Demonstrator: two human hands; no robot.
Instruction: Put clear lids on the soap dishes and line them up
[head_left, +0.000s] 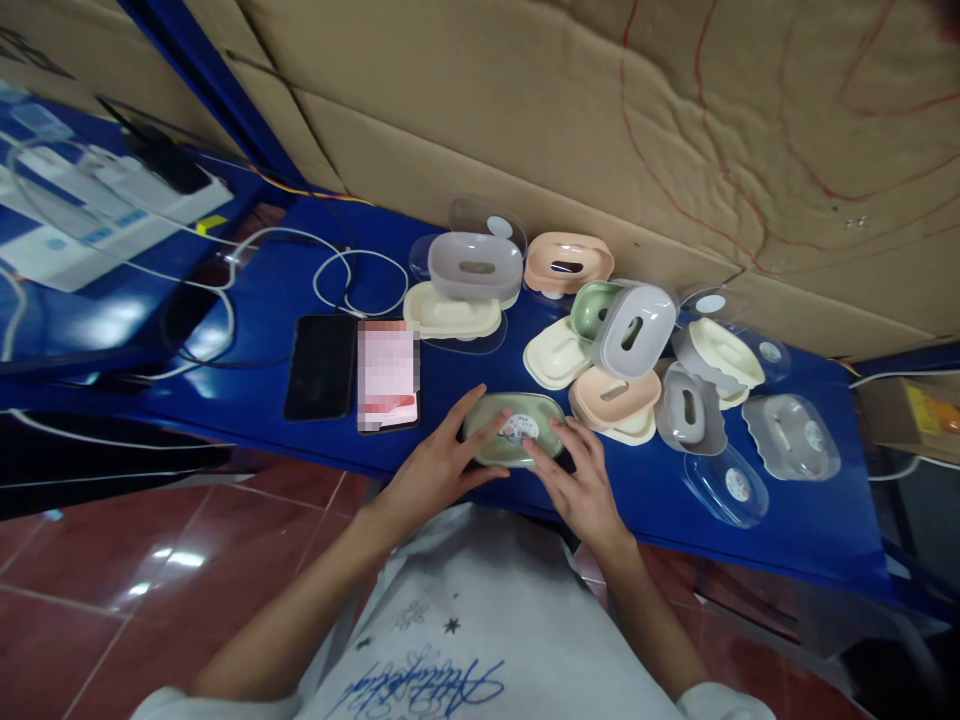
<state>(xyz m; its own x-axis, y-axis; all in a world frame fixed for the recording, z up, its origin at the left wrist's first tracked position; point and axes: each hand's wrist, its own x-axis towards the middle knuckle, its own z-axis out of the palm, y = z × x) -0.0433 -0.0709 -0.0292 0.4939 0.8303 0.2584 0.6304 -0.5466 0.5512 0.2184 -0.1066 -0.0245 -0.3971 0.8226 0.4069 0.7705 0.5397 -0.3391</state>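
A pale green soap box (529, 408) under a clear lid sits near the front edge of the blue table. A round white label (523, 428) is stuck on top. My left hand (450, 450) grips its left end, with a finger across the lid and the thumb at the near side. On the opposite end, my right hand (583, 472) holds it with fingers resting on the lid. Just right of that hand, a peach soap tray (616, 392) lies on a cream one, next to a grey soap tray (690, 408).
Behind lie a lilac-grey tray (475, 265), a peach tray (570, 262) and a cream tray (452, 310). Clear lids (726, 485) are scattered rightward. Leftward are a dark phone (321, 367), a lit phone (388, 375) and white cables (360, 255). Cardboard (480, 130) walls the back.
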